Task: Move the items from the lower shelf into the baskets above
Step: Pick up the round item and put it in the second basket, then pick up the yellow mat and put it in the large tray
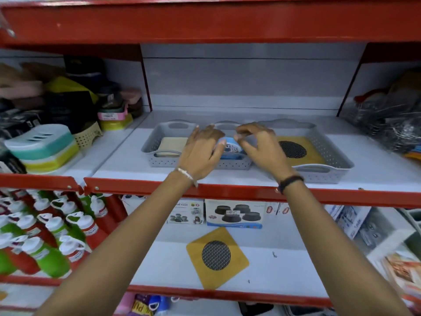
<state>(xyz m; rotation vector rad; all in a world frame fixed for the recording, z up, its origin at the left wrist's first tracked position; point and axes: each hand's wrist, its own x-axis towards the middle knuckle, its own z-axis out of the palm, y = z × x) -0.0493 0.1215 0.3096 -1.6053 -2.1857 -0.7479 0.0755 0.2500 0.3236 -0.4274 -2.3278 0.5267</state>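
both hands are raised over the upper shelf (227, 176), above the middle one of three grey perforated baskets. the left hand (200, 153) is spread with fingers loosely apart, its fingertips just beside or touching a blue round item (230, 147) that sits in the middle basket (232, 165). the right hand (262, 147) hovers on the other side of that blue item, fingers curled and apart, thumb and forefinger close together over its top; whether they touch it cannot be told. neither hand is clearly gripping anything.

to the left of the left hand, the left basket (157, 160) holds a pale cream flat item (172, 144). to the right of the right hand, the larger right basket (330, 165) holds a yellow square mat with a dark mesh circle (296, 150), lying flat.

below both forearms, on the lower shelf (168, 265), another yellow square mat with a dark mesh circle (216, 257) lies flat, turned cornerwise, between the two arms. behind it, against the back of that shelf, stand printed product boxes (234, 213). far to the left of the left arm are red and green bottles (45, 242) with white caps.
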